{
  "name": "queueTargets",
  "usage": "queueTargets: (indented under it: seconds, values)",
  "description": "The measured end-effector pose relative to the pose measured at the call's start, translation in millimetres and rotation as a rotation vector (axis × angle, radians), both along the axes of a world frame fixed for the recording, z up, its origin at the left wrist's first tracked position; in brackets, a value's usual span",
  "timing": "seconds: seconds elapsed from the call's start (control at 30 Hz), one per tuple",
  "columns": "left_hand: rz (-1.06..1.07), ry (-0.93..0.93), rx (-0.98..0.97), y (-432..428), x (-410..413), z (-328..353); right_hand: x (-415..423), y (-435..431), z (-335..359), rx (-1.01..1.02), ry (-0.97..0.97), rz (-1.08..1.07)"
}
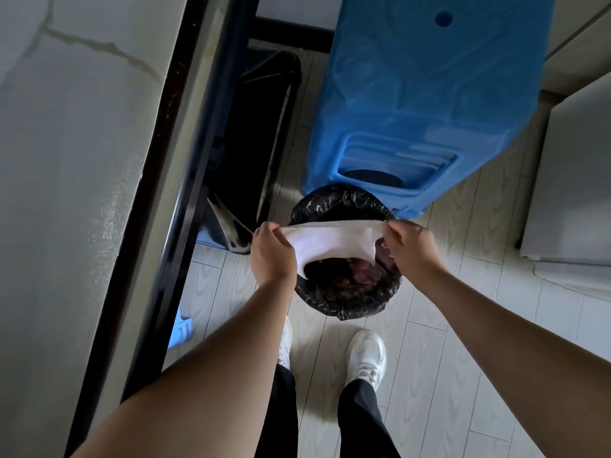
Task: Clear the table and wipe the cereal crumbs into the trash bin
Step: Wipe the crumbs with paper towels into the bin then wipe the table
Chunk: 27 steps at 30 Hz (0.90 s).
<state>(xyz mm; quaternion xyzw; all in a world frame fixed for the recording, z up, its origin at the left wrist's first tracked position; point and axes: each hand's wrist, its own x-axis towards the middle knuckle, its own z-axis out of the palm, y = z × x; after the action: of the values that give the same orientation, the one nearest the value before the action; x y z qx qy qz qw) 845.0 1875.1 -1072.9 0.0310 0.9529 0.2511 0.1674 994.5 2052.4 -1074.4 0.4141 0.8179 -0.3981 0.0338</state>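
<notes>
Left hand [271,251] and right hand [411,247] each pinch a top corner of the white cloth [334,239], stretched w/ slack over the trash bin [347,302] — black liner, dark reddish-brown scraps inside. Blue container [426,94] just beyond, far side.

No text, label, brand, number or sign can be read. No marking is made out on the white cloth [334,238], on the black liner of the trash bin [347,305], or on the moulded blue plastic container [429,94].
</notes>
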Motion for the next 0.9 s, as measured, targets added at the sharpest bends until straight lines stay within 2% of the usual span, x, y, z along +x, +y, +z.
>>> queueTargets:
  seconds: [0.17,0.33,0.47,0.57,0.67,0.8,0.9]
  values:
    - [-0.019,-0.044,-0.046,-7,3,-4,-11,6,10,-0.236,0.099,-0.222]
    - [0.035,-0.136,-0.101,-14,-2,-6,-16,11,14,-0.48,0.075,-0.28]
    - [0.023,-0.238,-0.1,-12,2,-5,-19,9,9,-0.581,0.053,-0.359]
    - [0.073,-0.312,0.008,-9,6,0,-22,6,6,-0.637,0.089,-0.448]
    - [0.124,-0.309,0.107,-6,8,7,-23,3,6,-0.684,0.114,-0.498]
    - [0.293,-0.407,0.278,3,5,8,-20,6,5,-0.738,0.009,-0.353]
    - [0.37,-0.472,0.348,5,3,6,-16,8,7,-0.825,0.012,-0.302]
